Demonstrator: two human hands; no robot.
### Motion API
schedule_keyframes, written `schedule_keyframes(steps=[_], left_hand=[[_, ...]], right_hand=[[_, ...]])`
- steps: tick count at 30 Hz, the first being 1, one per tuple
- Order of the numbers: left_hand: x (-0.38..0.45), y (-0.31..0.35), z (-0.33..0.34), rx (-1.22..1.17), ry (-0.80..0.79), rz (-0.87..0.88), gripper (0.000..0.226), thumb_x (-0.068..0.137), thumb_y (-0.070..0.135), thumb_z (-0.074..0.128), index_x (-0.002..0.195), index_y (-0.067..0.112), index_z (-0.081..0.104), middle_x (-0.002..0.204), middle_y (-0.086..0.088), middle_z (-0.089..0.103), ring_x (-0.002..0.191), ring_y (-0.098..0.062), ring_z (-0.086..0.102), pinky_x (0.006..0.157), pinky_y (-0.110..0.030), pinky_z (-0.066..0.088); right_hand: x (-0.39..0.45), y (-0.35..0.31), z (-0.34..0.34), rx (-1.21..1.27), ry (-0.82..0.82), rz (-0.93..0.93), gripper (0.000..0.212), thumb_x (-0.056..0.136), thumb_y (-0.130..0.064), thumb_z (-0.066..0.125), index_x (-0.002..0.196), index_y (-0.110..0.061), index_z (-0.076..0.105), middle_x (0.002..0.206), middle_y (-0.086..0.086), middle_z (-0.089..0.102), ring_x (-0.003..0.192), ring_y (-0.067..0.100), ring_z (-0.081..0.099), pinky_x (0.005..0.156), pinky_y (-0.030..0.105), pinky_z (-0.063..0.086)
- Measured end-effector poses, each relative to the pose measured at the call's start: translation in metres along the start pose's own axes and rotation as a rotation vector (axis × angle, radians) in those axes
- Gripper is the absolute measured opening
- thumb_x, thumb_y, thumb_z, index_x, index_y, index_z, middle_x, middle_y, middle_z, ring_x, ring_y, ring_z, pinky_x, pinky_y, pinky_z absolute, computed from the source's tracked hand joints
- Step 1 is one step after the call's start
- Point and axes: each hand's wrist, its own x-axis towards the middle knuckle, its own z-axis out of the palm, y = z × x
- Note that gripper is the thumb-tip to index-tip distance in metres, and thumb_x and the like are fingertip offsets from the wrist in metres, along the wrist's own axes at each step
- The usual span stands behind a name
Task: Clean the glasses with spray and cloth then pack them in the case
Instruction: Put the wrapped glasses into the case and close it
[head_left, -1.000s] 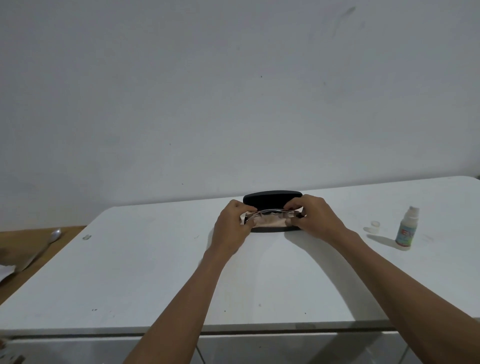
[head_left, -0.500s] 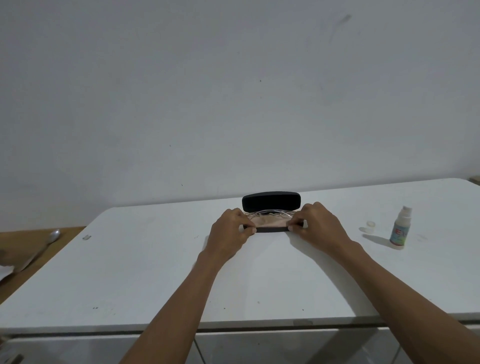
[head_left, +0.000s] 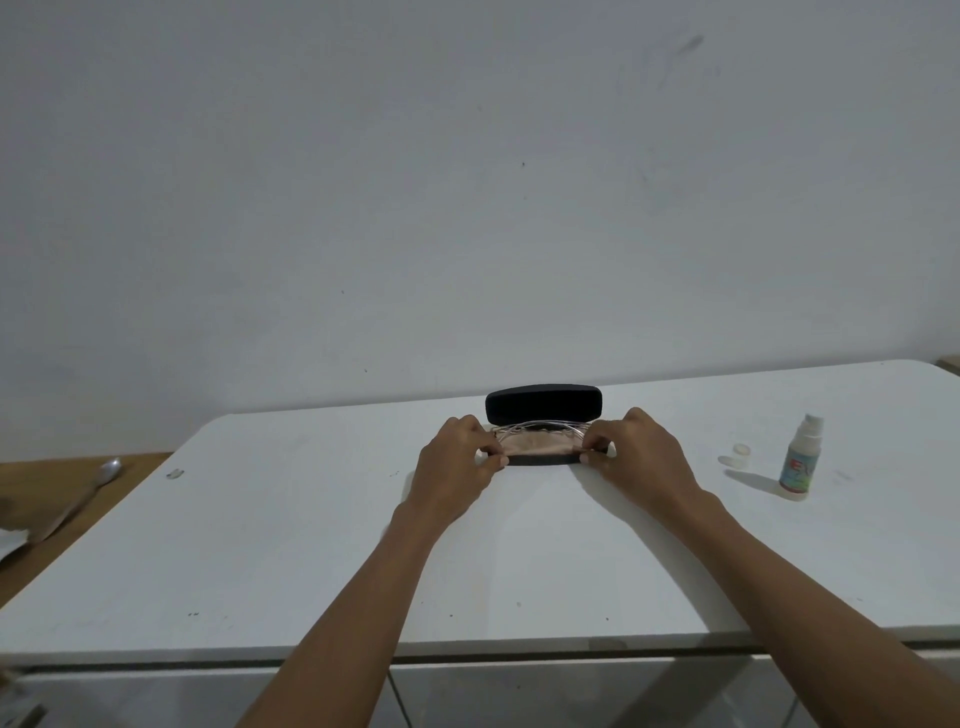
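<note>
Head cam view: the black case (head_left: 543, 407) is a smooth, rounded oblong shell, lid standing up, sitting at about 12 o'clock on the white table (head_left: 291, 540). Thin wire-frame glasses (head_left: 540, 429) lie in the tray on a pinkish-beige cloth (head_left: 535, 443) that looks soft and a bit crumpled. The left hand (head_left: 454, 470) pinches the tray's left end with curled fingers, and the right hand (head_left: 636, 457) does the same on the right end. A small white plastic spray bottle (head_left: 801, 458) stands upright at 3 o'clock from the case, with its little clear cap (head_left: 742, 451) just beside it. The tabletop is matte, smooth and lightly speckled. Behind it is a plain grey-white wall (head_left: 467, 182) with a few scuffs. At 9 o'clock, a metal spoon (head_left: 83, 499) rests on a wooden surface (head_left: 57, 519).
</note>
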Motion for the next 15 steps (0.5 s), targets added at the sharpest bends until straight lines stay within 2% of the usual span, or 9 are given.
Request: schedule_keyframes(steps=[6,11,15], left_hand=[[-0.0013,-0.0005,0.0012,0.056,0.018,0.01,0.014,0.091,0.036,0.07,0.093,0.025,0.078,0.088,0.009,0.057,0.091,-0.01,0.047,0.068,-0.029,0.042],[-0.0032,0.0035,-0.0006,0.067,0.018,0.012,0.015,0.092,0.035,0.069,0.095,0.025,0.08,0.086,0.009,0.053,0.093,-0.014,0.049,0.07,-0.032,0.045],[-0.005,0.0062,-0.0035,0.081,0.043,0.047,0.013,0.093,0.031,0.068,0.098,0.024,0.078,0.089,0.006,0.058,0.093,-0.015,0.051,0.069,-0.033,0.047]], right_hand=[[0.0007,0.0003,-0.001,-0.195,0.039,-0.057,0.015,0.089,-0.039,0.068,0.094,-0.034,0.081,0.095,-0.009,0.071,0.1,0.021,0.048,0.068,0.031,0.043],[-0.0006,-0.0002,-0.0009,-0.28,0.069,-0.028,0.031,0.095,-0.041,0.059,0.083,-0.025,0.081,0.089,-0.004,0.072,0.094,0.023,0.048,0.065,0.032,0.043],[-0.0039,-0.0054,-0.0026,-0.201,0.076,-0.009,0.019,0.094,-0.038,0.063,0.096,-0.026,0.079,0.091,-0.004,0.072,0.1,0.024,0.051,0.066,0.031,0.041]])
